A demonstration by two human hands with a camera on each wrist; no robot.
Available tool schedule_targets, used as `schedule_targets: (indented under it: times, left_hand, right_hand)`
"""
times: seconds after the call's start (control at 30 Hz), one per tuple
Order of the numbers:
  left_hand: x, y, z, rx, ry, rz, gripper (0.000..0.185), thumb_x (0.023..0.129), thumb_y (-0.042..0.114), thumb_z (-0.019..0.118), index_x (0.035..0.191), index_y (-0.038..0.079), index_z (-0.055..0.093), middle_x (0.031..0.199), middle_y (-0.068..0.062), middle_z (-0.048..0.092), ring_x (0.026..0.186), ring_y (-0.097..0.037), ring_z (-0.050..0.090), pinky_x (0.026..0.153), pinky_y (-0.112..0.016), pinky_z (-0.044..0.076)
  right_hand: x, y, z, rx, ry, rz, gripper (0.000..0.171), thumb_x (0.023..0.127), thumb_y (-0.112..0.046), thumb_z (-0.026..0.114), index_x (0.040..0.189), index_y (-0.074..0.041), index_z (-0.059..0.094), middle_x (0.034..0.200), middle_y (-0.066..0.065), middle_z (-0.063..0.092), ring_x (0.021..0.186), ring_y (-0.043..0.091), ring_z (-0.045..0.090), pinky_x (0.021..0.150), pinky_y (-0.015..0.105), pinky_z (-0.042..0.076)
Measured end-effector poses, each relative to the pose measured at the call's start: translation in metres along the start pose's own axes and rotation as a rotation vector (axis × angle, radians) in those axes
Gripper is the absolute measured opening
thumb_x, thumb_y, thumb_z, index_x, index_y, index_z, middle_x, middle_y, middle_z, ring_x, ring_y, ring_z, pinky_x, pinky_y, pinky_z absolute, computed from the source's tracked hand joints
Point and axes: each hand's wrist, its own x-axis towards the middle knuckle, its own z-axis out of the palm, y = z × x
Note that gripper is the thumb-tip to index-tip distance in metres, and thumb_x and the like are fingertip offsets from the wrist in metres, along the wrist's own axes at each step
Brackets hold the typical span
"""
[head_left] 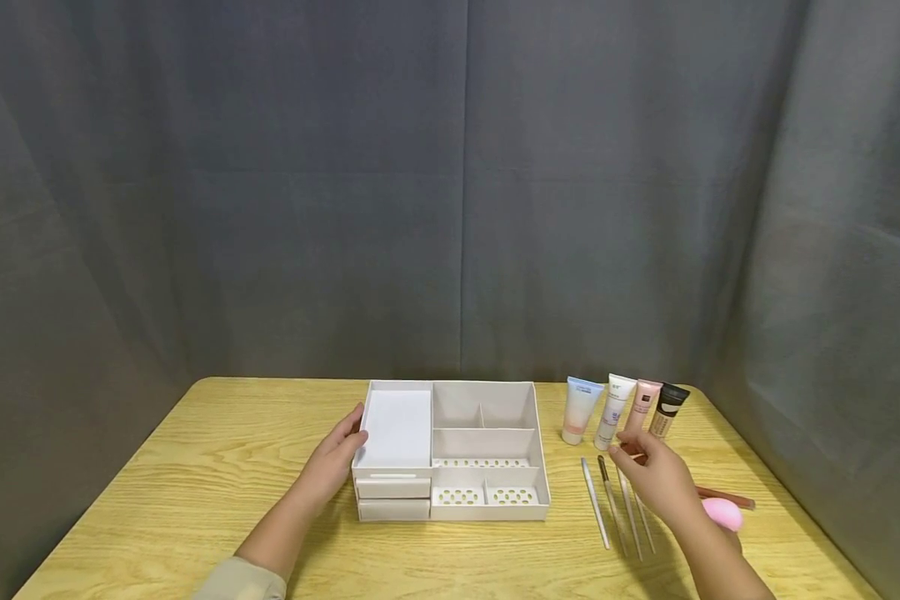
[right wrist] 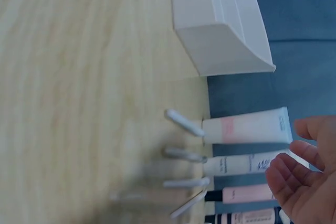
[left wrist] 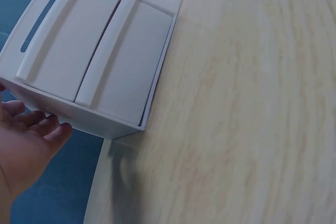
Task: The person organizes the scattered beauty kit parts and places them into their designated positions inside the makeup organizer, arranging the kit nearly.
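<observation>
Hiding the brushes' (head_left: 618, 504) tips: right hand (head_left: 663, 483).

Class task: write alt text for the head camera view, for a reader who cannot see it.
A person's left hand rests against the left side of a white compartmented organizer on a wooden table, while the open right hand hovers above thin makeup brushes. Four cosmetic tubes stand behind, and a pink sponge lies at right.

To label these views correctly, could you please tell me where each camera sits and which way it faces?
Head: above, facing forward and down at the table; both forearms show, left hand on the organizer, right hand above the brushes.
Left wrist: low, facing the organizer's drawers; fingers show.
Right wrist: faces the tubes; fingers show.
All views share the organizer.
</observation>
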Motion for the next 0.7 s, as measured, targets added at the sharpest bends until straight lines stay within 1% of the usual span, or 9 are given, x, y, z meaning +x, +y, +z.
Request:
schedule_targets:
  times: [0.07, 0.17, 0.3, 0.37, 0.57, 0.7]
  left_hand:
    - [0.000, -0.002, 0.001, -0.025, -0.010, 0.006, 0.059, 0.103, 0.022, 0.039, 0.157, 0.007, 0.019, 0.164, -0.016, 0.017, 0.152, -0.034, 0.014, 0.124, -0.049, 0.012]
    - [0.000, -0.004, 0.003, -0.036, -0.014, 0.015, 0.059, 0.103, 0.020, 0.039, 0.157, 0.008, 0.018, 0.164, -0.015, 0.016, 0.152, -0.033, 0.012, 0.124, -0.049, 0.011]
    - [-0.002, -0.007, 0.004, -0.026, -0.032, 0.015, 0.061, 0.103, 0.023, 0.040, 0.158, 0.010, 0.017, 0.165, -0.013, 0.013, 0.153, -0.033, 0.010, 0.124, -0.050, 0.010]
    - [-0.003, -0.008, 0.003, -0.023, -0.048, 0.019, 0.061, 0.104, 0.025, 0.040, 0.158, 0.011, 0.015, 0.165, -0.013, 0.011, 0.153, -0.033, 0.009, 0.124, -0.050, 0.010]
    - [-0.006, -0.009, 0.001, -0.053, -0.094, 0.046, 0.062, 0.105, 0.025, 0.037, 0.159, 0.011, 0.008, 0.166, -0.013, 0.002, 0.153, -0.034, 0.002, 0.124, -0.053, 0.006]
    - [-0.008, -0.009, 0.000, -0.063, -0.103, 0.050, 0.061, 0.105, 0.026, 0.035, 0.159, 0.011, 0.008, 0.166, -0.011, 0.000, 0.153, -0.034, -0.001, 0.124, -0.054, 0.005]
  right_hand:
    - [-0.003, 0.005, -0.001, 0.011, 0.000, 0.025, 0.043, 0.096, -0.028, 0.060, 0.126, 0.002, 0.059, 0.105, 0.016, 0.068, 0.093, 0.025, 0.064, 0.068, 0.029, 0.048]
    - [-0.006, 0.013, -0.002, 0.016, -0.008, 0.060, 0.044, 0.096, -0.028, 0.061, 0.127, 0.003, 0.058, 0.103, 0.017, 0.069, 0.091, 0.024, 0.064, 0.065, 0.027, 0.048]
    - [-0.010, 0.023, -0.002, 0.010, -0.037, 0.085, 0.045, 0.096, -0.025, 0.060, 0.130, 0.006, 0.056, 0.103, 0.018, 0.068, 0.093, 0.027, 0.065, 0.064, 0.026, 0.048]
    - [-0.012, 0.028, -0.002, 0.002, -0.050, 0.096, 0.045, 0.096, -0.024, 0.059, 0.130, 0.006, 0.056, 0.102, 0.017, 0.068, 0.092, 0.026, 0.064, 0.063, 0.026, 0.047]
    - [-0.015, 0.040, 0.004, 0.004, -0.096, 0.138, 0.045, 0.096, -0.022, 0.056, 0.130, 0.007, 0.055, 0.099, 0.012, 0.066, 0.076, 0.016, 0.056, 0.054, 0.025, 0.043]
    - [-0.016, 0.045, 0.006, -0.024, -0.105, 0.121, 0.043, 0.095, -0.020, 0.057, 0.127, 0.008, 0.058, 0.097, 0.012, 0.065, 0.070, 0.015, 0.051, 0.053, 0.025, 0.040]
